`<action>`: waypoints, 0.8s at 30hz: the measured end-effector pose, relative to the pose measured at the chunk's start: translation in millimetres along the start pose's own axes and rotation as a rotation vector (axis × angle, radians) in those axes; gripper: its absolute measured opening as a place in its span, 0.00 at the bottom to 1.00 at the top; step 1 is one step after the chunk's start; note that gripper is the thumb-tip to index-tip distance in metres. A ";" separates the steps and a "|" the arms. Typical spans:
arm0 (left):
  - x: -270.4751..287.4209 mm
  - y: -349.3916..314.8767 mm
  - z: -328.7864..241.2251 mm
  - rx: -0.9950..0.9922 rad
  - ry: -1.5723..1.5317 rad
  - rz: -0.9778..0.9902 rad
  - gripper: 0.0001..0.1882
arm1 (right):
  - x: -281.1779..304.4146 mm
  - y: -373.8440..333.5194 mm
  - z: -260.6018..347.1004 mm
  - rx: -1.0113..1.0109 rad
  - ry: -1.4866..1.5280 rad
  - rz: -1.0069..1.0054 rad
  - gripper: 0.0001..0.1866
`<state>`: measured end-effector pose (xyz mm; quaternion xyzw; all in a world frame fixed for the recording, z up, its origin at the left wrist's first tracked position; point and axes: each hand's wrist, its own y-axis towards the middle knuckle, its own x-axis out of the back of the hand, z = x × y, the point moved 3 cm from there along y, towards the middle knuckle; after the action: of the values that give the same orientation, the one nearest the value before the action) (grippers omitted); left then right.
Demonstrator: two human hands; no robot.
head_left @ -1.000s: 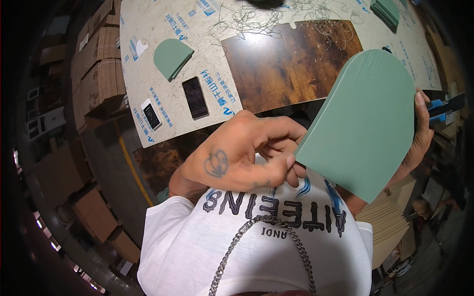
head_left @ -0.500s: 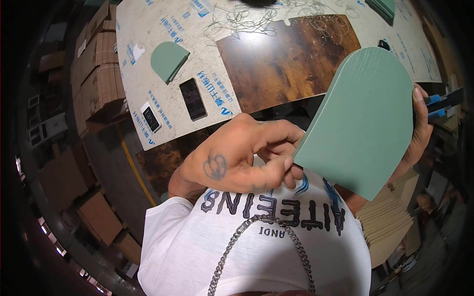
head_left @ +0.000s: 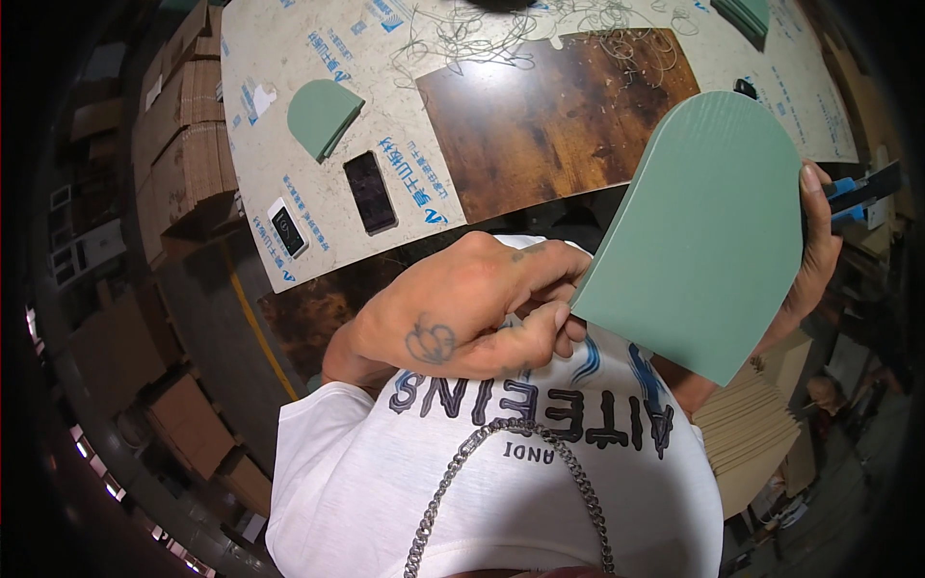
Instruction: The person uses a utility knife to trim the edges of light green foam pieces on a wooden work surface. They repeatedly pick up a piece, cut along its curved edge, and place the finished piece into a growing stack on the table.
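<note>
A green arch-shaped panel (head_left: pixel 711 229) is held up in front of my chest, tilted, its rounded end pointing up. My left hand (head_left: pixel 472 310) pinches the panel's lower left corner with its fingertips. My right hand (head_left: pixel 817 252) grips the panel's right edge from behind, mostly hidden by it, and also holds a blue and black utility knife (head_left: pixel 859 193) that sticks out to the right.
A table (head_left: pixel 289 125) covered in pale protective film, with a bare dark wood patch (head_left: pixel 549 116), carries a smaller green arch piece (head_left: pixel 322 118), two phones (head_left: pixel 370 191) (head_left: pixel 288 229) and tangled film strips (head_left: pixel 501 39). Cardboard stacks (head_left: pixel 183 144) stand left; thin boards (head_left: pixel 747 429) lie at lower right.
The panel and both hands have stayed almost in place; the view has shifted slightly and the panel has turned a little.
</note>
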<state>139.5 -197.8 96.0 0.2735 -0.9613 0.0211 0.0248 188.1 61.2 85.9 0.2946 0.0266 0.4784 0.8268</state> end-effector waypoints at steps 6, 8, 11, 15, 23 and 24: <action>2.1 2.3 2.5 -0.003 -0.042 0.010 0.15 | -3.5 3.6 -4.9 -0.010 -0.025 -0.009 0.14; 2.9 3.7 1.3 -0.008 -0.047 0.010 0.15 | -13.6 0.3 4.7 -0.018 -0.120 -0.057 0.14; 5.8 5.4 -1.8 0.001 -0.054 0.013 0.14 | -20.0 1.2 6.1 -0.044 -0.149 -0.069 0.12; 8.3 9.6 0.4 -0.009 -0.102 0.008 0.14 | -22.9 5.5 3.0 -0.139 -0.066 -0.142 0.10; 16.7 39.0 2.5 0.184 -0.769 -0.073 0.18 | -4.8 39.4 -34.8 -0.799 0.342 -0.238 0.13; 19.9 47.6 3.6 0.183 -0.789 -0.035 0.19 | 4.4 46.4 -50.2 -0.884 0.375 -0.227 0.15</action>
<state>97.4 -168.1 92.3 0.2780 -0.8864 -0.0006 -0.3703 138.1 105.0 69.3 -0.1807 0.0015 0.3955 0.9005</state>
